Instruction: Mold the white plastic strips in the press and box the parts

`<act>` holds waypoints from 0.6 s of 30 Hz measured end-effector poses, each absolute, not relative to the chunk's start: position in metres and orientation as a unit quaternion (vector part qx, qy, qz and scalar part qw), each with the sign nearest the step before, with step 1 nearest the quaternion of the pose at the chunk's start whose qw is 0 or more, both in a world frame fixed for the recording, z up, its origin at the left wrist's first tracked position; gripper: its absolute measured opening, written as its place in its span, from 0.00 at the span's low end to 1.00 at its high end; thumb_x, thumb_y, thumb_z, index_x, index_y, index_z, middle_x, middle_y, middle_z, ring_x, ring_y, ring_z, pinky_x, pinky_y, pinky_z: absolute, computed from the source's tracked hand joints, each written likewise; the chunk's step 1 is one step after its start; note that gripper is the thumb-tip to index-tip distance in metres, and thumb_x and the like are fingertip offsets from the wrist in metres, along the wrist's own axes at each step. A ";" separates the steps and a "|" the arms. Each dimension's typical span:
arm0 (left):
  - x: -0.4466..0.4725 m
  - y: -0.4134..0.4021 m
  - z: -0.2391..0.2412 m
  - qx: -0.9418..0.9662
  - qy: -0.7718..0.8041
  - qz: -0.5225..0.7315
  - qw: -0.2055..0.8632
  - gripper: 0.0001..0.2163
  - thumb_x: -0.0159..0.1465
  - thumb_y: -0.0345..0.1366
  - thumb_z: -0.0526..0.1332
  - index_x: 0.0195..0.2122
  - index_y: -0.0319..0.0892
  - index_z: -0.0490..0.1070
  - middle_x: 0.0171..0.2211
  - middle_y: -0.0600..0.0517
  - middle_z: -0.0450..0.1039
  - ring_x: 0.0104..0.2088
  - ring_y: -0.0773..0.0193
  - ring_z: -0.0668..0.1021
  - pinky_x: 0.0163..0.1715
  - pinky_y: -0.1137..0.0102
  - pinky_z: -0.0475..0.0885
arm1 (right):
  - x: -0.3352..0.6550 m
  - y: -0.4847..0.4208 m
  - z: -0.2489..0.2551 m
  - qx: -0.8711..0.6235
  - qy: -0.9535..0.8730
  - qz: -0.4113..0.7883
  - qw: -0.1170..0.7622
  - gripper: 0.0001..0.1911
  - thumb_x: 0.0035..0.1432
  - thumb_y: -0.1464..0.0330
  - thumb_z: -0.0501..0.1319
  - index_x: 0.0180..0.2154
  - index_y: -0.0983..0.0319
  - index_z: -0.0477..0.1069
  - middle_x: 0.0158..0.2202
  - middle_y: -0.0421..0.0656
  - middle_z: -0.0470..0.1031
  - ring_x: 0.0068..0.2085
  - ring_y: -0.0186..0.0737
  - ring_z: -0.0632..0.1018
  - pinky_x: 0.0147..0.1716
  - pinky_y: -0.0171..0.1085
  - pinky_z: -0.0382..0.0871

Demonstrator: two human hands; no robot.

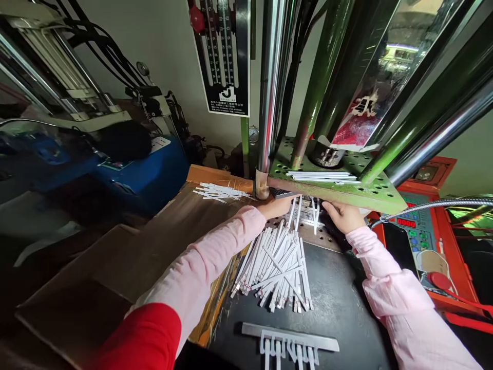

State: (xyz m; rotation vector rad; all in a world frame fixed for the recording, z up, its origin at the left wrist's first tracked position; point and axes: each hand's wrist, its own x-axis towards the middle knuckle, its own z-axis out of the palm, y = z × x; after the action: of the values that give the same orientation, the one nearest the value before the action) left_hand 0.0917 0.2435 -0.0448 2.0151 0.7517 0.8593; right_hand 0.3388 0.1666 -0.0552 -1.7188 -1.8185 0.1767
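Observation:
My left hand (278,207) reaches under the left corner of the green perforated press plate (335,193), beside the metal mould (307,211); its fingertips are hidden there. At the mould's right side is my right hand (344,216), thumb partly visible and the other fingers mostly hidden beneath the plate. Whether either hand grips the mould cannot be made out. Several thin white strips (316,218) hang out of the mould's front between my hands. Just below lies a heap of white strips with metal-looking ends (271,267) on the black tabletop (335,303).
A metal bar with white comb-like pieces (290,336) lies near the front. More white strips rest on the cardboard (223,191) at left and on the press plate (323,177). A chrome column (269,97) stands behind my left hand. At right are a braided hose (435,205) and control panel (418,226).

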 end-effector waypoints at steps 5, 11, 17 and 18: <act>0.075 0.235 -0.031 0.905 0.247 0.158 0.308 0.31 0.61 0.15 0.50 0.62 0.44 0.70 0.69 0.51 0.61 0.67 0.58 0.67 0.69 0.64 0.59 | 0.340 0.156 -0.054 -0.562 -0.776 0.109 0.263 0.21 0.63 0.58 0.54 0.49 0.56 0.80 0.57 0.45 0.76 0.61 0.49 0.74 0.65 0.50 0.63; 0.077 0.230 -0.026 0.951 0.223 0.098 0.189 0.34 0.62 0.15 0.46 0.69 0.40 0.58 0.72 0.47 0.53 0.70 0.62 0.61 0.70 0.66 0.58 | 0.339 0.166 -0.051 -0.573 -0.778 0.078 0.244 0.22 0.65 0.58 0.53 0.53 0.56 0.79 0.56 0.45 0.76 0.60 0.50 0.75 0.64 0.50 0.65; 0.089 0.230 -0.034 0.958 0.225 0.109 0.143 0.32 0.63 0.15 0.46 0.69 0.33 0.56 0.72 0.43 0.53 0.71 0.63 0.58 0.71 0.67 0.55 | 0.337 0.168 -0.057 -0.563 -0.794 0.054 0.223 0.22 0.66 0.59 0.53 0.53 0.58 0.78 0.57 0.47 0.76 0.60 0.51 0.75 0.62 0.50 0.67; 0.090 0.230 -0.034 0.956 0.228 0.109 0.148 0.31 0.63 0.16 0.46 0.69 0.32 0.55 0.72 0.42 0.54 0.71 0.63 0.59 0.71 0.67 0.54 | 0.338 0.169 -0.058 -0.566 -0.793 0.049 0.220 0.22 0.66 0.59 0.53 0.53 0.58 0.78 0.57 0.46 0.76 0.60 0.50 0.75 0.62 0.49 0.67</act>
State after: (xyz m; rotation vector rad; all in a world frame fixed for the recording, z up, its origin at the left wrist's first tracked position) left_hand 0.0903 0.2303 -0.0342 2.7498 0.6564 0.3139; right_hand 0.3383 0.1686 -0.0582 -1.5660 -2.1921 0.1362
